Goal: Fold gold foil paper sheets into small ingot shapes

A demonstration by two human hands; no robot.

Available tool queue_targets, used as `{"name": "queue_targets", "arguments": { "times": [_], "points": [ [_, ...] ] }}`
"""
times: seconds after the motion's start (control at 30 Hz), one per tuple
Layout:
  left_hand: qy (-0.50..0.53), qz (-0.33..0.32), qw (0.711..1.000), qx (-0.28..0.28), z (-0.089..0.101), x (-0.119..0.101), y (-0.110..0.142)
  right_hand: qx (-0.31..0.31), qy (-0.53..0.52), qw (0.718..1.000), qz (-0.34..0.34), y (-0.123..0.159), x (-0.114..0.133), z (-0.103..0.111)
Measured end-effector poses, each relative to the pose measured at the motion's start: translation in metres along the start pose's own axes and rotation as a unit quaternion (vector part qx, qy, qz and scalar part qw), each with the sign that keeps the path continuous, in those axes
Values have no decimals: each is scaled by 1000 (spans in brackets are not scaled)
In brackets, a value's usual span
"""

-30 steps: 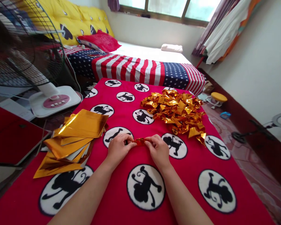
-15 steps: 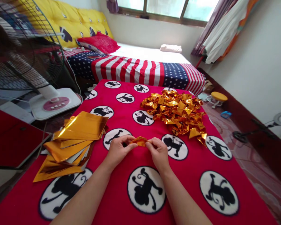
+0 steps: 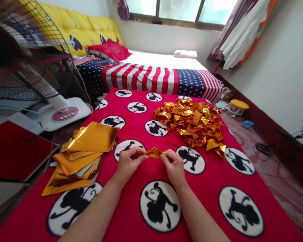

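Note:
A small folded piece of gold foil paper (image 3: 154, 153) is stretched between my two hands, just above the red cloth. My left hand (image 3: 129, 164) pinches its left end between thumb and fingers. At the right end, my right hand (image 3: 173, 164) grips it the same way. To the left of my hands lies a loose stack of flat gold foil sheets (image 3: 93, 137), some with pale undersides showing. Beyond my right hand spreads a heap of folded gold foil pieces (image 3: 192, 121), shiny and tangled together.
The table's red cloth (image 3: 204, 208) bears black monkey figures in white circles. A standing fan (image 3: 64, 114) is at the left, above a dark red board (image 3: 15, 151). Behind the table is a bed with a flag-patterned cover (image 3: 146, 77). A yellow stool (image 3: 239, 104) stands on the right.
The whole view has shifted slightly right and down. Both hands keep their pinch on the folded foil piece; the stack and heap look the same.

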State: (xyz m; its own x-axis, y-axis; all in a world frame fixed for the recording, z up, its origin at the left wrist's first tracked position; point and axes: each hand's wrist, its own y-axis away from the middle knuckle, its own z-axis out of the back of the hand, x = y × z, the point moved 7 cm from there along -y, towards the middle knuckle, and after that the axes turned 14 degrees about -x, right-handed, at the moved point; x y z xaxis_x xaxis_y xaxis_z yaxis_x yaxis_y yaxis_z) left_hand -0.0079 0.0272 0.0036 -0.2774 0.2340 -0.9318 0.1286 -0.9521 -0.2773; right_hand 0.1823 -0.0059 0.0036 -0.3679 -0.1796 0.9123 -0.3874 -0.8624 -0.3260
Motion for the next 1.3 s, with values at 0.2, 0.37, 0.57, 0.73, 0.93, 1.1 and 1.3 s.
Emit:
{"name": "queue_targets", "arguments": {
  "times": [0.2, 0.37, 0.57, 0.73, 0.93, 1.1, 1.3],
  "points": [
    [-20, -52, 998, -29, 5, -10, 0, 0, -7, 1000, -2, -1, 2, 0],
    [-20, -59, 998, -25, 6, -13, 0, 11, -13, 1000, -8, 0, 1, 0],
    [66, 54, 996, 14, 2, -4, -1, -35, -45, 998, 27, 1, 8, 6],
    [140, 142, 980, 22, 1, 10, 0, -66, -38, 995, 65, 3, 13, 10],
    [157, 161, 974, 20, 1, 13, -2, -57, -24, 994, 92, 4, 19, 10],
    [188, 192, 963, 17, 0, 14, -1, -60, -20, 994, 89, 5, 20, 10],
    [159, 176, 971, 45, -5, 11, 1, -65, -24, 997, 44, 4, 9, 11]
  ]
}}
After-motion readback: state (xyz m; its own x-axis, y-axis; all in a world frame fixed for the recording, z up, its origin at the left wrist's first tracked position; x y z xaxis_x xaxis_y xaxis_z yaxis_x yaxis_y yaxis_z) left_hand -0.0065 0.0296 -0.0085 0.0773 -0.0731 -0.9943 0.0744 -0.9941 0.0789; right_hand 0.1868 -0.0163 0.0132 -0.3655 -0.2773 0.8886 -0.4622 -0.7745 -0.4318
